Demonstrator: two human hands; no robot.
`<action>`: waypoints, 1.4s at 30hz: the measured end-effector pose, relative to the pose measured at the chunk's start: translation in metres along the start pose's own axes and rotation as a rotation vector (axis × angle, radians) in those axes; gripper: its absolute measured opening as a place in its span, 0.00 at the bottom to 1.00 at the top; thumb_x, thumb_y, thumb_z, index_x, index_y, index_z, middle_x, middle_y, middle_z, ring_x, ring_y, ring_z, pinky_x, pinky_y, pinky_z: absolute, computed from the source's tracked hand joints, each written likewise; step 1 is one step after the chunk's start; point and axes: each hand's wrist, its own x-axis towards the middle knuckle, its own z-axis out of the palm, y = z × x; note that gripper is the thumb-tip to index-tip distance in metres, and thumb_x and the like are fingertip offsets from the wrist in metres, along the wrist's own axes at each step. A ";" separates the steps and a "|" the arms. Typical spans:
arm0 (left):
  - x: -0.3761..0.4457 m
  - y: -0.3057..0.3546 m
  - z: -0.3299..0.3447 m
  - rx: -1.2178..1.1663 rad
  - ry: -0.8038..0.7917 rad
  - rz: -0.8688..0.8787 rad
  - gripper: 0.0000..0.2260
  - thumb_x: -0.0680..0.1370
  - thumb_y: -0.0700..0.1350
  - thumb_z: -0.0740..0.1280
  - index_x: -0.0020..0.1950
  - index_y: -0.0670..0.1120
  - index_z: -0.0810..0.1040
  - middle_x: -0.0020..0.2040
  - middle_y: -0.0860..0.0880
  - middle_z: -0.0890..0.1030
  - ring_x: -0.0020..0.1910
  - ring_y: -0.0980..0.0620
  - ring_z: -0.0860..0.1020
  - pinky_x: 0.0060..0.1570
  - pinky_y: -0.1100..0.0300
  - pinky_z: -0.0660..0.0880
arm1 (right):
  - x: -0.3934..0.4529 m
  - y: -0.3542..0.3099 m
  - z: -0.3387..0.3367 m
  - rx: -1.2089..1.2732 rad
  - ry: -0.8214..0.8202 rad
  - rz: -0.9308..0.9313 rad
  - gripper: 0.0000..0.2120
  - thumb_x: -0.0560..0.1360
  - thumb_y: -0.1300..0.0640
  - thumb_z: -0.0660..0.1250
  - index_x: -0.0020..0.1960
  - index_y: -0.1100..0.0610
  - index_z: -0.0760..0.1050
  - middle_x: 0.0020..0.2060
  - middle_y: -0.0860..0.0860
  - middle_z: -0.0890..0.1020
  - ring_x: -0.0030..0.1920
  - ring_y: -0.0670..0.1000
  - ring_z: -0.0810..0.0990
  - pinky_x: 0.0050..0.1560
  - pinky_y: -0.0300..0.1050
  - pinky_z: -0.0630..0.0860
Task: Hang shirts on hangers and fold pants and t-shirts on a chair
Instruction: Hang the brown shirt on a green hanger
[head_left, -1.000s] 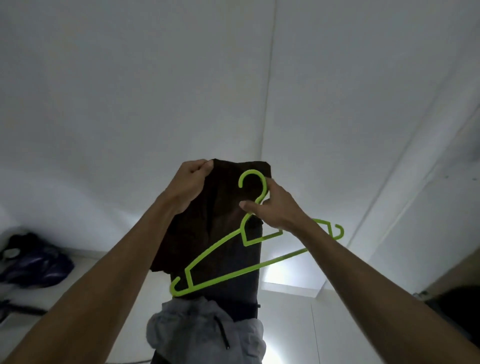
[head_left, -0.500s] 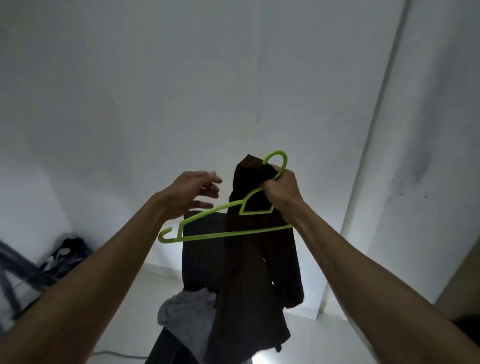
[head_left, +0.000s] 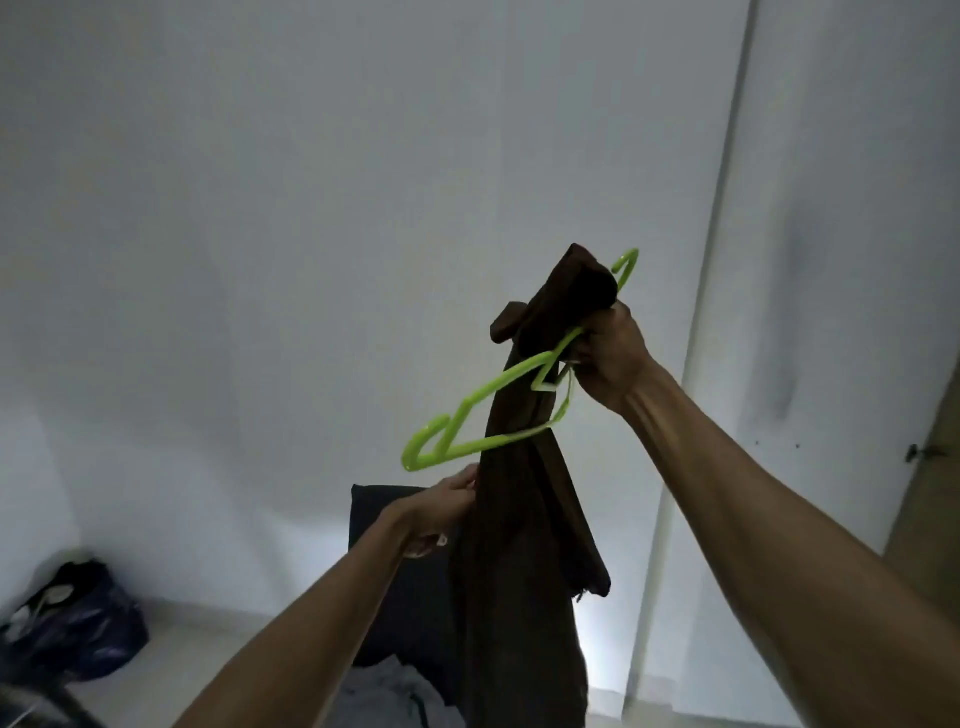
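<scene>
A lime-green plastic hanger (head_left: 467, 415) is held high and tilted, its hook (head_left: 626, 267) pointing up. My right hand (head_left: 610, 353) grips the hanger at its neck together with the top of a dark brown shirt (head_left: 524, 545). The shirt hangs down in a long bunch through the hanger's frame. Lower down, my left hand (head_left: 441, 512) grips the shirt's left edge, just under the hanger's left end. Behind the shirt stands the dark back of the chair (head_left: 384, 525), and a grey garment (head_left: 384, 691) lies on its seat.
A dark bag (head_left: 78, 629) with clothes sits on the floor at the lower left. White walls fill the background, with a corner line at the right. A door with a handle (head_left: 919, 453) shows at the far right edge.
My right hand has lifted the hanger and shirt higher and tilted the hanger. My left hand, open in the air before, has dropped and taken the shirt's edge.
</scene>
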 end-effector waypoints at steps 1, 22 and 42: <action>0.004 0.003 -0.008 -0.022 0.018 0.057 0.10 0.82 0.39 0.62 0.63 0.43 0.76 0.46 0.50 0.85 0.37 0.59 0.82 0.40 0.62 0.80 | 0.000 -0.005 0.000 -0.004 -0.005 -0.004 0.08 0.68 0.65 0.59 0.33 0.68 0.72 0.28 0.61 0.71 0.27 0.58 0.68 0.30 0.46 0.65; -0.023 0.158 -0.111 0.205 0.454 0.808 0.16 0.79 0.53 0.69 0.40 0.42 0.72 0.32 0.48 0.73 0.30 0.53 0.72 0.31 0.61 0.71 | -0.010 0.010 -0.003 -0.643 -0.316 0.350 0.34 0.73 0.68 0.69 0.76 0.51 0.65 0.22 0.45 0.64 0.25 0.47 0.63 0.29 0.42 0.61; -0.063 0.102 -0.149 -0.288 0.013 0.260 0.26 0.73 0.67 0.64 0.49 0.43 0.78 0.46 0.42 0.82 0.43 0.45 0.81 0.41 0.56 0.79 | 0.001 0.044 0.088 -0.286 0.106 -0.045 0.16 0.73 0.70 0.61 0.36 0.53 0.78 0.24 0.42 0.76 0.26 0.42 0.74 0.30 0.36 0.70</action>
